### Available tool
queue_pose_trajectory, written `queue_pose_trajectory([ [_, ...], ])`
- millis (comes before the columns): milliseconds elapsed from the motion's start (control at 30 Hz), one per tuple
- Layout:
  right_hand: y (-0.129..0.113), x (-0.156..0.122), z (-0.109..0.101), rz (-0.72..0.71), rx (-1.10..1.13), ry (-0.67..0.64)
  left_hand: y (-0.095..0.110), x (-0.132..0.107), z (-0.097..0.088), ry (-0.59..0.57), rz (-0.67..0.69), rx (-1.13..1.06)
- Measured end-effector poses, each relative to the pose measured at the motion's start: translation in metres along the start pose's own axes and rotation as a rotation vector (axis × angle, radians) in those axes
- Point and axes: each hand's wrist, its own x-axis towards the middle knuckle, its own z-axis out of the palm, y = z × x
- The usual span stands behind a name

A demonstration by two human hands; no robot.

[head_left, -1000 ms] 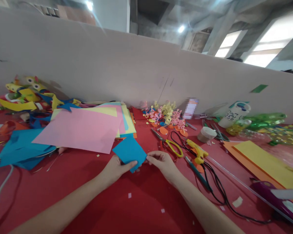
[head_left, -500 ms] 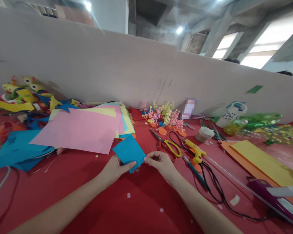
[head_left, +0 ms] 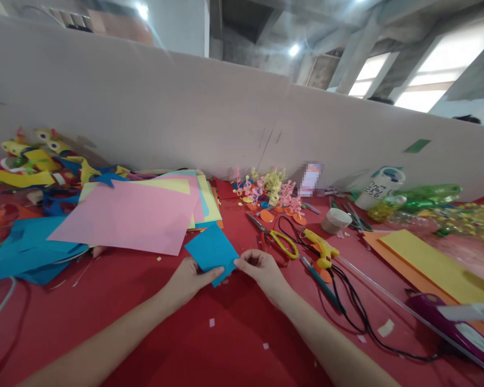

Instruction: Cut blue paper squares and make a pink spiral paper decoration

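A small blue square of paper (head_left: 210, 248) is held above the red table, turned so one corner points away from me. My left hand (head_left: 193, 275) grips its lower left side, thumb on top and fingers beneath. At the right corner, my right hand (head_left: 262, 269) pinches the paper between thumb and forefinger. Beyond my right hand lie scissors with yellow handles (head_left: 283, 243). A large pink sheet (head_left: 133, 215) lies on a stack of coloured paper beyond my left hand.
A yellow glue gun (head_left: 323, 250) with a black cord lies to the right, near a teal pen (head_left: 321, 284) and a purple tool (head_left: 454, 325). Blue paper (head_left: 36, 247) is heaped at the left. Curled paper pieces (head_left: 272, 188) stand before the white partition (head_left: 165, 107).
The right thumb and forefinger have shifted slightly left along with the paper's corner. The whole view has moved a little; both hands keep their hold.
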Motion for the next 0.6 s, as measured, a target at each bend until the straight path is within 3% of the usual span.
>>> queue_pose_trajectory([
  [233, -0.004, -0.001, -0.002, -0.001, 0.005, -0.071, -0.004, 0.001, -0.001, -0.006, -0.023, -0.024],
  [600, -0.006, 0.000, -0.008, 0.076, 0.030, -0.153, 0.009, -0.004, 0.002, 0.073, 0.033, 0.003],
])
